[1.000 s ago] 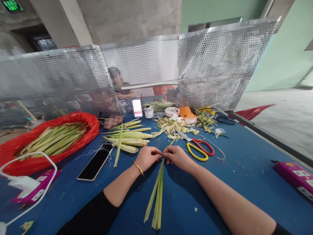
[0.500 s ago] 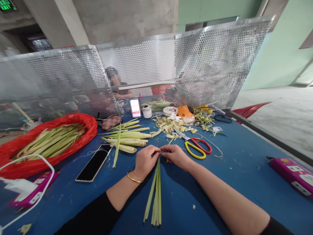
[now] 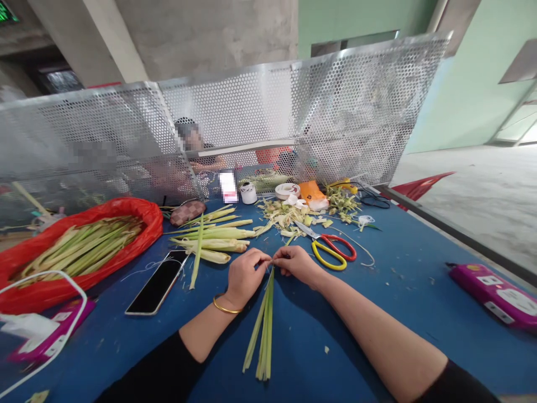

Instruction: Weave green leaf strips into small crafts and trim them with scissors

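Note:
A bundle of long, pale green leaf strips [image 3: 264, 336] lies on the blue table, its loose ends fanned toward me. My left hand [image 3: 247, 274] is closed in a pinch at the bundle's top, where a fine white thread shows. Meeting it fingertip to fingertip, my right hand [image 3: 296, 266] is closed over the same top end; a green tip pokes out beyond it. The fingers hide the exact grip. Scissors [image 3: 331, 254] with one red and one yellow handle lie beyond my right hand. More leaf strips [image 3: 218, 240] are piled beyond my left hand.
A red plastic bag [image 3: 146, 215] full of strips stands left, near a dark-screened phone [image 3: 157, 284]. Purple power strips [image 3: 495, 294] lie at both sides. Trimmings [image 3: 289, 215], a tape roll [image 3: 287, 191] and an orange packet [image 3: 312, 193] sit before a perforated metal screen [image 3: 235, 106]; a person sits behind it.
The whole view has shifted slightly, with the table's contents a little further left. Both hands keep their pinch at the bundle's top, with only slight finger movement.

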The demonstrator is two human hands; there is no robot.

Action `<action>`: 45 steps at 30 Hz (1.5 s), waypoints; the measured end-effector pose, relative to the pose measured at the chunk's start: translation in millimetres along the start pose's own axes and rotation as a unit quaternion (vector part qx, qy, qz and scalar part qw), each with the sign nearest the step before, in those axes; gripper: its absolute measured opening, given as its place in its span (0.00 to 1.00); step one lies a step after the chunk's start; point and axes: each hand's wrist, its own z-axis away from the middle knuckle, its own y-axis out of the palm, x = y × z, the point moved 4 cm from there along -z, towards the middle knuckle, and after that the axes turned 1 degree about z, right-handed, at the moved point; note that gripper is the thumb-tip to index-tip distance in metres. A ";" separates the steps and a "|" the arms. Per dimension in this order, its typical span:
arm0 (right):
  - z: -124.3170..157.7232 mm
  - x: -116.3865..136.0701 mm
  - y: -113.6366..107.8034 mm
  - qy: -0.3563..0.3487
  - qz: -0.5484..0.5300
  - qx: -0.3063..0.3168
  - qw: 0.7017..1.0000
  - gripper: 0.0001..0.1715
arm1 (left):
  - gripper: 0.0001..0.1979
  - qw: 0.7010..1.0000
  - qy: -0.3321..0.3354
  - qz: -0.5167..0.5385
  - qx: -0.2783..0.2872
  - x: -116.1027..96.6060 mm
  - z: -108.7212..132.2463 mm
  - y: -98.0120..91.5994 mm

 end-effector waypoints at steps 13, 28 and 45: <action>3.7 7.2 -6.1 0.039 -0.052 0.019 0.998 0.03 | 0.03 1.000 -0.025 -0.001 0.004 2.2 1.6 -1.8; 9.6 7.5 -9.7 0.091 -0.172 0.062 0.979 0.08 | 0.05 0.999 -0.031 -0.004 0.012 2.1 2.5 -2.2; 14.6 18.3 -22.0 0.069 -0.116 0.102 0.986 0.10 | 0.05 0.998 -0.051 0.008 0.041 0.2 3.0 -3.9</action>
